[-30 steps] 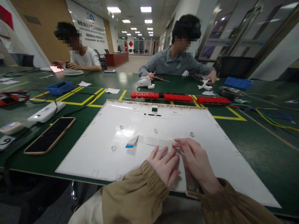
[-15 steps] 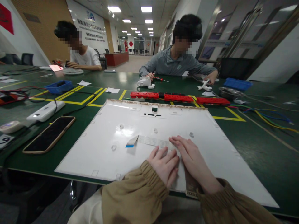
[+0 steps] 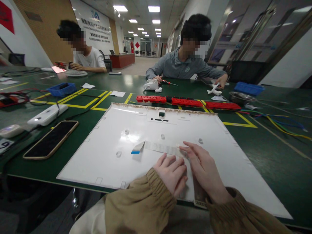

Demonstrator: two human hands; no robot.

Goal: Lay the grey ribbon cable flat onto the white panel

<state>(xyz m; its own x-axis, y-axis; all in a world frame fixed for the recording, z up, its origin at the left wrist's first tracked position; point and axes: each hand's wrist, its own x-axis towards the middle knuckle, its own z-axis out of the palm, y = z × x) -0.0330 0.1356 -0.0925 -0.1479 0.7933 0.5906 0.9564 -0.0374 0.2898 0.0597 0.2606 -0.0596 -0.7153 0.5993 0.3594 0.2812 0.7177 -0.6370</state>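
A white panel [image 3: 97,156] lies before me, reaching over the table's near edge. Across its middle runs a flat ribbon cable [image 3: 159,148], with a folded left end and a blue tip [image 3: 135,152]. My left hand [image 3: 172,172] rests just below the cable, fingers loosely bent and apart, fingertips at its lower edge. At the cable's right part is my right hand [image 3: 204,167], fingers stretched out and slightly spread, holding nothing visible. Something brownish and flat [image 3: 200,191] shows beneath the right wrist; what joins it to the cable is hidden by my hands.
Red power strips [image 3: 186,102] line the panel's far edge. To the left lie a phone [image 3: 51,139], a white power strip [image 3: 47,115] and a blue tray [image 3: 61,89]. Loose wires [image 3: 285,126] lie to the right. Two people [image 3: 182,61] sit across the table, one by white plastic parts [image 3: 151,85].
My right hand's fingertips have shifted slightly right and spread a little, showing more of the cable. My left hand has stayed nearly still.
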